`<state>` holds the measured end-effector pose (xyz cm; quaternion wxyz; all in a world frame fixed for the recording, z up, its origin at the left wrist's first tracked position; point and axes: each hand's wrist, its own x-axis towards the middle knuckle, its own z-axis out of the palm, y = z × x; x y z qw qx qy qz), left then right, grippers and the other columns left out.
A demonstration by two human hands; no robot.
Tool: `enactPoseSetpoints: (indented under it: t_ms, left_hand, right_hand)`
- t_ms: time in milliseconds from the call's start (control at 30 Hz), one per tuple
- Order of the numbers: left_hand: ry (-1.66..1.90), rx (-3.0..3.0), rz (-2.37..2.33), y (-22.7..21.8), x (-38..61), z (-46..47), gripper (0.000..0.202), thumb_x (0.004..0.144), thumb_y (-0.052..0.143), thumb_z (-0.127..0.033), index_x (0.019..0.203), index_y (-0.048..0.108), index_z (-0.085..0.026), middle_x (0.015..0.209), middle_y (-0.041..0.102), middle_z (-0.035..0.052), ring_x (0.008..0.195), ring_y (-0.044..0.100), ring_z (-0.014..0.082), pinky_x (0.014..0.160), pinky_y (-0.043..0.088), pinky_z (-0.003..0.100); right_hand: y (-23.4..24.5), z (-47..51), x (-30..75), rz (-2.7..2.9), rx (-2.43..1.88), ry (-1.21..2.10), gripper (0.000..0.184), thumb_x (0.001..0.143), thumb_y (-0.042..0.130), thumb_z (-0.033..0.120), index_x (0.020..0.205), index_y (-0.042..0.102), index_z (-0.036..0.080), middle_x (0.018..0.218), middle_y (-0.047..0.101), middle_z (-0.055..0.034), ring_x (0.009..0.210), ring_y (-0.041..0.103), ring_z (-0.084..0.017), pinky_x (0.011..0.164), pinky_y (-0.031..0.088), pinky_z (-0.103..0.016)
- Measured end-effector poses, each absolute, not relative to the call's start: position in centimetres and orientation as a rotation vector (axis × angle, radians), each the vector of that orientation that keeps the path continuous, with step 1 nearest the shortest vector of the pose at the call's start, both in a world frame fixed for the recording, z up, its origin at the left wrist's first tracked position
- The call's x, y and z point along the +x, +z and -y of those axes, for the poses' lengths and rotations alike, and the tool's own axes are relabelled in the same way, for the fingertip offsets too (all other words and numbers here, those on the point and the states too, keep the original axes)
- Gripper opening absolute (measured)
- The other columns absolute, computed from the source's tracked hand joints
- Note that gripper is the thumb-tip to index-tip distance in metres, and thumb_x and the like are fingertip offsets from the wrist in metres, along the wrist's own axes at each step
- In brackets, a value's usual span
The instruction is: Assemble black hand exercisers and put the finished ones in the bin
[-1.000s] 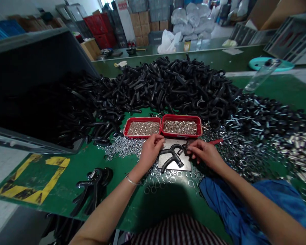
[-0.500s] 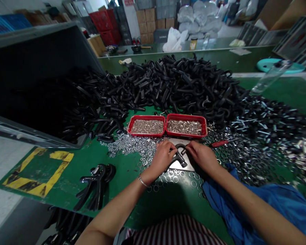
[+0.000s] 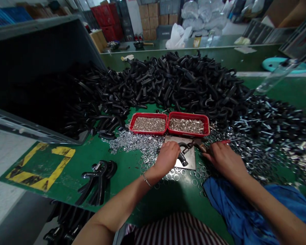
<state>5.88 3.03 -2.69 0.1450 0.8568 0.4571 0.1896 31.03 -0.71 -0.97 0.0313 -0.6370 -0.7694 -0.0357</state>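
Note:
My left hand (image 3: pixel 167 158) presses down on a black curved plastic handle part (image 3: pixel 183 153) that lies on a small metal plate (image 3: pixel 190 160) on the green table. Its fingers are curled over the part. My right hand (image 3: pixel 225 158) has closed round a red-handled tool (image 3: pixel 202 144) just right of the plate, and the tool's metal head points at the part's top end. Two red trays, the left (image 3: pixel 149 123) and the right (image 3: pixel 188 125), hold small metal pins right behind the plate. Loose steel washers (image 3: pixel 132 143) are scattered round both hands.
A large heap of black handle parts (image 3: pixel 173 85) fills the table's back. A dark bin (image 3: pixel 28 78) stands at the left. Assembled black grippers (image 3: pixel 98 180) lie front left. Metal springs and pins (image 3: pixel 275 136) cover the right; blue cloth (image 3: pixel 244 207) lies under my right forearm.
My right hand left the black part, moved right and took up the red-handled tool. My left hand slid onto the part and holds it down on the plate.

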Motion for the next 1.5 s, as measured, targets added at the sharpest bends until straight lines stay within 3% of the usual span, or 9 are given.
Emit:
enactPoseSetpoints:
  t_ms: [133, 367, 600, 733, 867, 1133, 1267, 1367, 1500]
  left_hand:
    - [0.420, 2.668, -1.158, -2.6, 5.3, -2.7, 0.023, 0.100, 0.040, -0.018, 0.105, 0.062, -0.016, 0.110, 0.064, 0.0105, 0.108, 0.055, 0.0254, 0.096, 0.044, 0.041]
    - [0.394, 2.710, -1.137, -1.6, 4.3, -1.1, 0.037, 0.100, 0.045, -0.039, 0.130, 0.053, -0.018, 0.140, 0.054, 0.0108, 0.130, 0.046, 0.0290, 0.111, 0.034, 0.050]
    - [0.451, 2.543, -1.199, -1.8, 3.8, -0.7, 0.044, 0.095, 0.055, -0.030, 0.137, 0.047, -0.022, 0.141, 0.050, 0.0124, 0.132, 0.044, 0.0298, 0.113, 0.032, 0.051]
    - [0.528, 2.390, -1.292, -2.4, 3.7, -0.8, 0.078, 0.089, 0.064, -0.031, 0.152, 0.020, -0.017, 0.137, 0.049, 0.0179, 0.128, 0.045, 0.0331, 0.110, 0.033, 0.053]
    - [0.515, 2.379, -1.339, -2.8, 4.1, -0.8, 0.091, 0.088, 0.063, -0.031, 0.155, 0.004, -0.016, 0.134, 0.051, 0.0191, 0.124, 0.047, 0.0349, 0.108, 0.034, 0.055]
    - [0.563, 2.303, -1.276, -0.6, 4.0, -2.0, 0.075, 0.083, 0.066, -0.031, 0.148, 0.034, -0.014, 0.118, 0.064, 0.0160, 0.110, 0.060, 0.0331, 0.098, 0.046, 0.051]
    - [0.634, 1.959, -1.201, 0.2, 3.5, -3.6, 0.053, 0.089, 0.060, -0.036, 0.138, 0.048, -0.020, 0.097, 0.069, 0.0107, 0.086, 0.068, 0.0244, 0.079, 0.056, 0.042]
    - [0.653, 2.064, -1.350, -0.4, 3.1, -3.9, 0.049, 0.085, 0.066, -0.034, 0.129, 0.052, -0.019, 0.115, 0.064, 0.0147, 0.109, 0.062, 0.0299, 0.096, 0.050, 0.051]
    - [0.609, 2.198, -1.452, -1.5, 2.9, -2.1, 0.036, 0.090, 0.061, -0.033, 0.121, 0.054, -0.017, 0.124, 0.058, 0.0135, 0.122, 0.051, 0.0295, 0.107, 0.039, 0.052]
  right_hand:
    - [-1.8, 1.7, 33.4, 2.338, -1.950, 0.139, 0.031, 0.094, 0.049, 0.046, 0.080, 0.058, 0.020, 0.085, 0.065, -0.0137, 0.087, 0.061, -0.031, 0.073, 0.048, -0.041]
    - [0.8, 4.0, 32.6, 1.964, -1.731, 0.585, 0.022, 0.096, 0.048, 0.041, 0.109, 0.051, 0.023, 0.092, 0.068, -0.0064, 0.070, 0.064, -0.021, 0.065, 0.048, -0.032]
    - [2.5, 4.5, 31.6, 2.133, -1.646, 0.713, 0.016, 0.098, 0.046, 0.041, 0.096, 0.052, 0.026, 0.084, 0.067, -0.0047, 0.067, 0.063, -0.022, 0.061, 0.047, -0.032]
    - [3.5, 4.7, 29.8, 1.973, -1.613, 0.612, 0.025, 0.096, 0.049, 0.044, 0.117, 0.054, 0.029, 0.102, 0.070, -0.0086, 0.081, 0.067, -0.026, 0.070, 0.051, -0.036]
    - [3.1, 3.8, 28.4, 2.163, -1.562, 0.744, 0.015, 0.096, 0.047, 0.039, 0.095, 0.056, 0.027, 0.086, 0.069, -0.0062, 0.073, 0.066, -0.024, 0.065, 0.049, -0.033]
    - [-0.3, 6.8, 32.2, 1.570, -1.745, 1.292, 0.028, 0.096, 0.045, 0.051, 0.104, 0.053, 0.026, 0.082, 0.071, -0.0035, 0.053, 0.061, -0.019, 0.045, 0.047, -0.031]
    - [-1.4, 7.0, 34.8, 1.787, -1.840, 0.813, 0.029, 0.097, 0.044, 0.045, 0.102, 0.063, 0.024, 0.095, 0.071, -0.0091, 0.084, 0.068, -0.026, 0.075, 0.056, -0.041]
    - [-1.5, 4.5, 36.9, 2.011, -1.770, 0.284, 0.027, 0.095, 0.045, 0.033, 0.105, 0.067, 0.022, 0.109, 0.068, -0.0152, 0.104, 0.062, -0.032, 0.093, 0.048, -0.049]
    - [-1.8, 0.2, 38.9, 2.133, -1.718, 0.117, 0.034, 0.094, 0.041, 0.020, 0.115, 0.067, 0.018, 0.121, 0.065, -0.0202, 0.105, 0.058, -0.035, 0.092, 0.043, -0.051]
